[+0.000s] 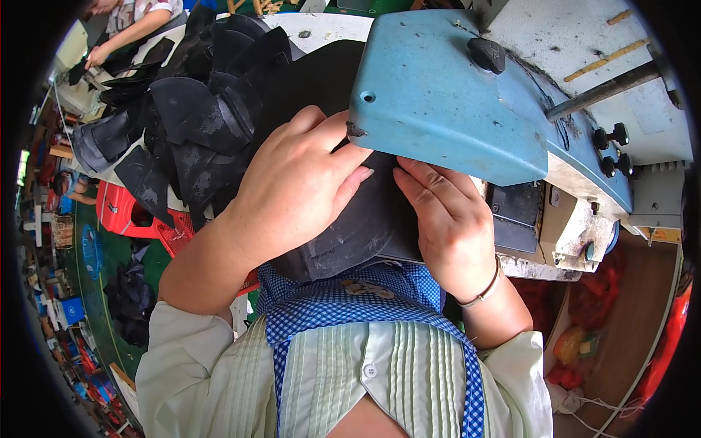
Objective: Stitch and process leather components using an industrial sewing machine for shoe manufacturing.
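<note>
A large, dark sheet piece [343, 241], black and flexible like leather or rubber, hangs over the table edge in front of me. It runs up under the blue cover [445, 95] of a bench machine. My left hand [299, 182] holds this piece from the left, thumb lying on it and fingertips partly hidden at the cover's corner. From the other side my right hand [449, 219] grips the same piece with fingers pressed together, close below the cover's lower edge. Whatever part of the machine touches the material is hidden beneath the cover.
Many black cut pieces [197, 109] lie heaped on the table to the left. A red plastic basket [128, 212] stands below them. On the machine's right side are black knobs [613, 150] and a metal rod [602, 91]. Another person's hand [95, 57] works at far left.
</note>
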The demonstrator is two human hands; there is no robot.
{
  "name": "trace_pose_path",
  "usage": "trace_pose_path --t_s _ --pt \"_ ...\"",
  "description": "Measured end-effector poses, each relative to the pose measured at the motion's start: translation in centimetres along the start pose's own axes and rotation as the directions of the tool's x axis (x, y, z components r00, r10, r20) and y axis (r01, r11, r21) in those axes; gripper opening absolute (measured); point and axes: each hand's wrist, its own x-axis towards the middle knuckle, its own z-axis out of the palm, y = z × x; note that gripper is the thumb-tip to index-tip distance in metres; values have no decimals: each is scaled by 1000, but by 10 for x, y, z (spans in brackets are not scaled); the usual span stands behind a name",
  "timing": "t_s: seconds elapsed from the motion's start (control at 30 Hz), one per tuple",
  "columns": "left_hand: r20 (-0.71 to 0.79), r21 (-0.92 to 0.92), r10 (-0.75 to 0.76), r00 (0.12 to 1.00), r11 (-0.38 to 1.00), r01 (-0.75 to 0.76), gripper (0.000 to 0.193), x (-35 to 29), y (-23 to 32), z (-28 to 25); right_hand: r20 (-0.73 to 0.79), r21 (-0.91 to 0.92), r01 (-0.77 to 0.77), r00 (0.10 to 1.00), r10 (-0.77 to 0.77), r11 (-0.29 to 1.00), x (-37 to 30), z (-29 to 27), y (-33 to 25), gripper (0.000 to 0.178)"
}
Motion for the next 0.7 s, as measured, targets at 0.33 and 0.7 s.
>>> trace_pose_path --t_s 0.33,0.7 --pt "-25 -27 14 1000 1000 -15 24 3 -10 4 3 3 -12 1000 12 1000 -1 -1 -1 30" --pt "-3 -198 37 999 980 -37 25 10 -14 3 -30 -2 -23 999 23 1000 -1 1 -1 27"
